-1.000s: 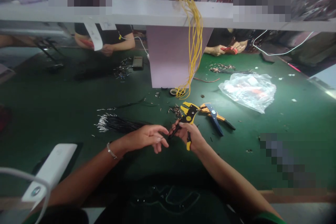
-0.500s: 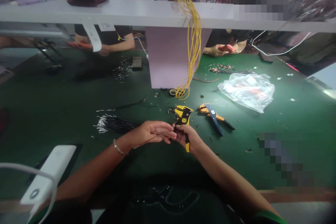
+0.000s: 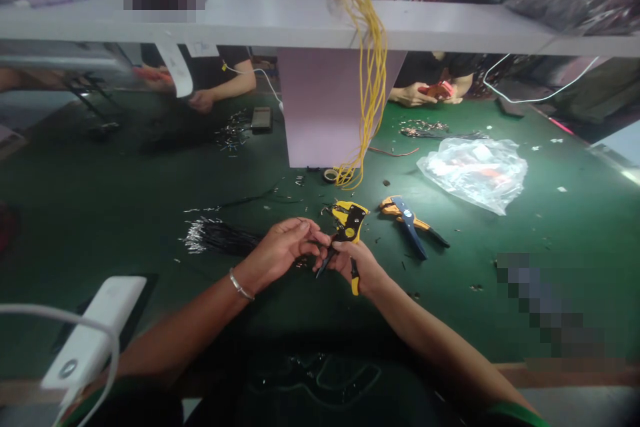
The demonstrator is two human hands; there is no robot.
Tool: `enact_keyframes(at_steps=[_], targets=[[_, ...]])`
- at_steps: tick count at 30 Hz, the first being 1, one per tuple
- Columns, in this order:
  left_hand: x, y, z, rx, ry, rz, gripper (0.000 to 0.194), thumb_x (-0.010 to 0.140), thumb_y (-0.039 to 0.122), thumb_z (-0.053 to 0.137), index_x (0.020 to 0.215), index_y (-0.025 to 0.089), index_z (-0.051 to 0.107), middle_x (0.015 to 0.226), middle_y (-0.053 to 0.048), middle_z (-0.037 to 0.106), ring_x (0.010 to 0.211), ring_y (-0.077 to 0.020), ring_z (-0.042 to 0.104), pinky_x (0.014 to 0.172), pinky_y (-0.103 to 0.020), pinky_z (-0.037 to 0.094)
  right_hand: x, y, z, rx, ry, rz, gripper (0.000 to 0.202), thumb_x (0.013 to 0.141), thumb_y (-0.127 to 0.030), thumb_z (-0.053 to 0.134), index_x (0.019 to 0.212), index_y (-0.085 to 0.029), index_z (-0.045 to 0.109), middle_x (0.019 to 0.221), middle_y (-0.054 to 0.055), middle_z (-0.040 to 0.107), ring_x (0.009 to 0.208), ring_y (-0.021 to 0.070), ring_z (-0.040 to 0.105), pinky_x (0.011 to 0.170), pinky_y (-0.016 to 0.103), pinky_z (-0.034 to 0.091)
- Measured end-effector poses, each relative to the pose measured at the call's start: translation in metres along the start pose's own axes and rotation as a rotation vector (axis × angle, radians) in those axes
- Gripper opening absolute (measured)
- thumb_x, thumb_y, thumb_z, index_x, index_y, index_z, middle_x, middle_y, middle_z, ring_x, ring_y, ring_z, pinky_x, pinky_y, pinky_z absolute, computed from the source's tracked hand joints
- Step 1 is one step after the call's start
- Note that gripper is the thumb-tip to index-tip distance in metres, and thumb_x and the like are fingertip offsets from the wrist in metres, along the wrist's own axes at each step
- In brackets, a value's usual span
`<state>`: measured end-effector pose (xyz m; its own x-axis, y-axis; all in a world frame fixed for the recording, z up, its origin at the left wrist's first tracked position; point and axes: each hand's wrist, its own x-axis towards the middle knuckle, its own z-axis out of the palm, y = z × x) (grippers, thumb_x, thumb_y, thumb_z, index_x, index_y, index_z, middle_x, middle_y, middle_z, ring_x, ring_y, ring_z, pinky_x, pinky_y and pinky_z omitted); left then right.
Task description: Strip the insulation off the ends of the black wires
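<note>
My right hand [image 3: 357, 265] is closed round the handles of a yellow and black wire stripper [image 3: 351, 221], whose jaws point up and away from me. Just left of the tool, my left hand [image 3: 290, 248] has its fingers bent, with thumb and fingertips near each other; whatever they pinch is too small to make out. Behind my left hand lies a bundle of black wires [image 3: 225, 236] with silvery ends to the left. A second stripper, blue and orange [image 3: 407, 215], rests on the green table [image 3: 465, 327] to the right.
Yellow wires [image 3: 373, 93] hang from the white shelf [image 3: 240, 23] to a tape roll. A clear plastic bag [image 3: 475, 173] lies at right, a white device [image 3: 95, 330] with a cable at left. Across the table, two people's hands hold red items.
My left hand has turned from nearly flat to curled fingers, and its wrist has shifted right. The thin wire along its palm no longer shows. The stripper's handles look wider apart.
</note>
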<state>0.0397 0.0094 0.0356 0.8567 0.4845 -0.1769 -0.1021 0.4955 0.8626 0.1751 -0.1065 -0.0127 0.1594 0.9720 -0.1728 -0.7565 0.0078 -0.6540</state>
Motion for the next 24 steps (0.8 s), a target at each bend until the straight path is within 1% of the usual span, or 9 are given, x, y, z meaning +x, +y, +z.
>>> enact_keyframes(at_steps=[2,3,5,7,9,12,15,20,24], targets=[[0.0,-0.002,0.003,-0.081,-0.072,-0.036,0.02,0.088,0.033,0.06,0.09,0.013,0.065,0.07,-0.005,0.065,0.069,-0.0187,0.065,0.062,-0.032,0.053,0.001,0.001,-0.001,0.005,0.004,-0.009,0.009,0.077,-0.021,0.064,0.081,-0.014,0.063,0.07,0.004,0.067,0.064,0.0215,0.068,0.07,0.044,0.058],[-0.001,-0.003,0.004,-0.092,-0.082,-0.037,0.02,0.088,0.033,0.06,0.089,0.013,0.064,0.063,-0.003,0.061,0.064,-0.0178,0.063,0.06,-0.032,0.052,0.001,0.002,-0.001,0.005,0.002,-0.013,0.009,0.077,-0.022,0.064,0.081,-0.014,0.064,0.07,0.004,0.068,0.063,0.0213,0.068,0.07,0.044,0.058],[0.0,-0.004,0.004,-0.061,-0.042,-0.016,0.019,0.087,0.032,0.061,0.087,0.013,0.064,0.056,0.001,0.053,0.057,-0.0144,0.059,0.055,-0.028,0.049,0.0,0.002,0.0,0.0,-0.001,-0.026,0.011,0.076,-0.023,0.065,0.081,-0.014,0.064,0.07,0.004,0.068,0.062,0.0214,0.068,0.07,0.044,0.058],[0.0,-0.005,0.002,0.016,0.029,-0.008,0.019,0.086,0.032,0.063,0.088,0.013,0.064,0.057,0.002,0.053,0.052,-0.011,0.054,0.051,-0.024,0.044,0.0,0.001,0.001,-0.016,0.014,-0.046,0.012,0.075,-0.024,0.066,0.081,-0.014,0.065,0.07,0.004,0.068,0.062,0.0215,0.068,0.069,0.042,0.058],[0.001,-0.007,0.0,0.108,0.095,-0.01,0.02,0.084,0.033,0.064,0.088,0.013,0.065,0.062,0.001,0.056,0.05,-0.0087,0.051,0.048,-0.022,0.039,-0.001,0.0,0.002,-0.04,0.035,-0.057,0.012,0.074,-0.024,0.067,0.081,-0.014,0.065,0.069,0.004,0.069,0.061,0.021,0.068,0.068,0.041,0.058],[0.002,-0.011,-0.003,0.267,0.142,-0.029,0.021,0.082,0.033,0.065,0.083,0.012,0.067,0.06,0.001,0.056,0.047,-0.0064,0.045,0.045,-0.021,0.033,-0.002,-0.003,0.004,-0.07,0.059,-0.057,0.012,0.074,-0.025,0.068,0.08,-0.015,0.065,0.068,0.004,0.069,0.061,0.021,0.068,0.068,0.04,0.058],[0.003,-0.013,-0.003,0.371,0.147,-0.04,0.022,0.082,0.032,0.062,0.079,0.012,0.067,0.055,0.001,0.053,0.046,-0.0058,0.042,0.045,-0.02,0.03,-0.002,-0.005,0.005,-0.084,0.074,-0.062,0.012,0.073,-0.026,0.069,0.078,-0.016,0.064,0.067,0.004,0.069,0.062,0.022,0.069,0.068,0.04,0.058],[0.002,-0.013,-0.003,0.423,0.121,-0.082,0.018,0.078,0.029,0.061,0.08,0.011,0.066,0.055,0.002,0.053,0.047,-0.0066,0.044,0.044,-0.019,0.032,-0.002,-0.005,0.003,-0.1,0.066,-0.048,0.013,0.074,-0.027,0.069,0.08,-0.015,0.064,0.069,0.004,0.069,0.061,0.0211,0.068,0.068,0.04,0.058],[0.002,-0.016,-0.006,0.464,0.095,-0.087,0.016,0.077,0.027,0.061,0.079,0.012,0.065,0.055,0.003,0.052,0.048,-0.0063,0.044,0.043,-0.018,0.032,-0.002,-0.003,0.002,-0.079,0.051,-0.042,0.013,0.074,-0.025,0.068,0.08,-0.015,0.064,0.07,0.004,0.069,0.062,0.0214,0.069,0.068,0.04,0.058]])
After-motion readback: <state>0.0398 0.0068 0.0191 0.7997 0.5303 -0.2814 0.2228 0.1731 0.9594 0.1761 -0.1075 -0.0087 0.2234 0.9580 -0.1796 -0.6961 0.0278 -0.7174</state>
